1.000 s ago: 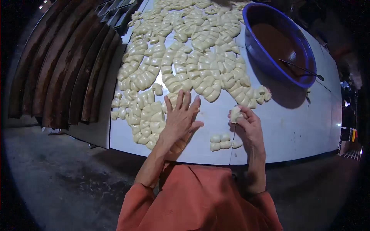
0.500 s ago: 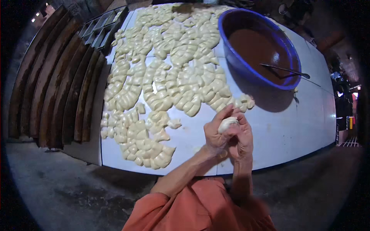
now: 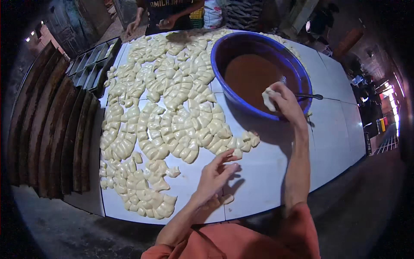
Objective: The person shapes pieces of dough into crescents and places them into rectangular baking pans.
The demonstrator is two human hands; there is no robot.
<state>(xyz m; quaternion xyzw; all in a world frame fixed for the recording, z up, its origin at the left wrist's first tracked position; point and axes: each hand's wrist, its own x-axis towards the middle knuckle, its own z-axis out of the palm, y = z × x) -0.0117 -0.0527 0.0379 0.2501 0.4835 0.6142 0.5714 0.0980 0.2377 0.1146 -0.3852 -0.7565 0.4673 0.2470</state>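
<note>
My right hand (image 3: 284, 101) is over the near rim of a blue basin (image 3: 220, 80), its fingers closed on a pale dough piece (image 3: 269, 99). Smooth brown filling (image 3: 248, 71) lies in the basin, and a dark metal handle (image 3: 311, 96) rests across the rim beside my wrist. Lower down, my left hand (image 3: 217, 172) reaches over the white table with fingers stretched and thumb apart. Its fingertips are at a small dough piece (image 3: 237, 153) on the end of a row; whether they press on it I cannot tell. Many soft dough pieces (image 3: 172, 129) cover the table's left side.
Stacked long dark brown trays (image 3: 51, 125) stand along the left, with a metal divided mould (image 3: 92, 69) behind them. Across the white table (image 3: 267, 181), a co-worker's hands (image 3: 168, 21) hover at the far edge. A small pale piece (image 3: 226, 199) lies near my left wrist.
My hands, together around a dough piece before, are now apart. The right has carried a dough piece to the basin; the left has gone to the dough row. The view has shifted, showing a co-worker.
</note>
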